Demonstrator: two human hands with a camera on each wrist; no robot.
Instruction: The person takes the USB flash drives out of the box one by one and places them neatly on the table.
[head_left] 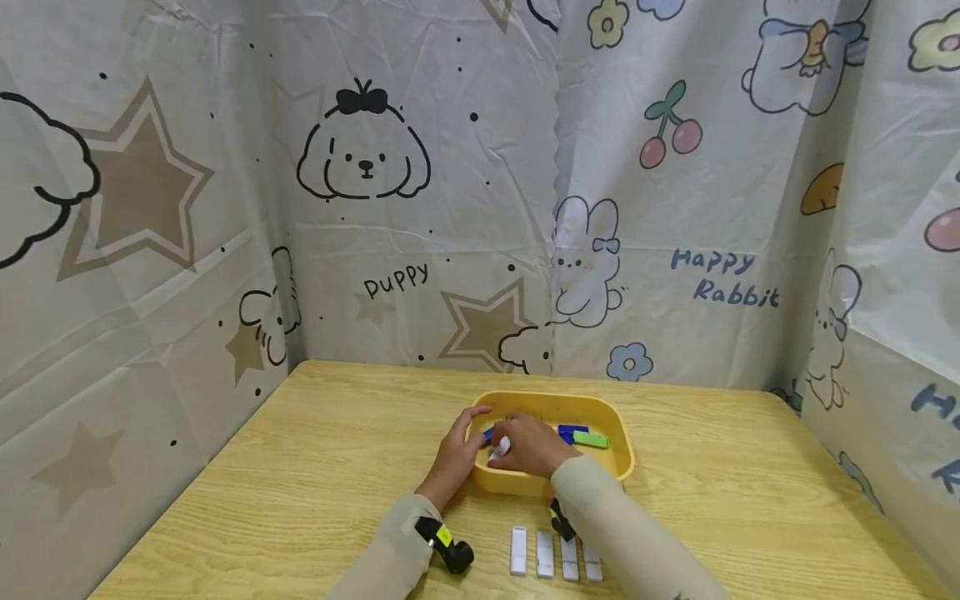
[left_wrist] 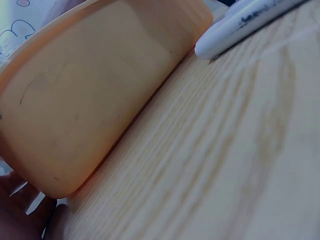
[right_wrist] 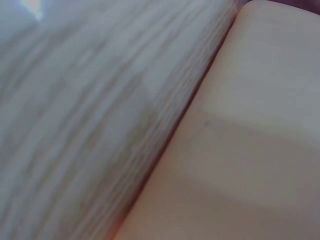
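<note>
A yellow plastic bin sits on the wooden table. My left hand rests against its left side, fingers at the rim; the left wrist view shows some of these fingers outside a corner. Reaching into the bin, my right hand has its fingers curled down at a small white piece, which it seems to pinch. Blue sticks and a green stick, shaped like USB drives, lie right of that hand. The right wrist view shows the bin's outer wall but not the fingers.
In front of the bin, several flat white sticks stand in a row, among them a leftmost stick; the right sleeve partly covers the row. Patterned curtains hang behind and beside the wooden table.
</note>
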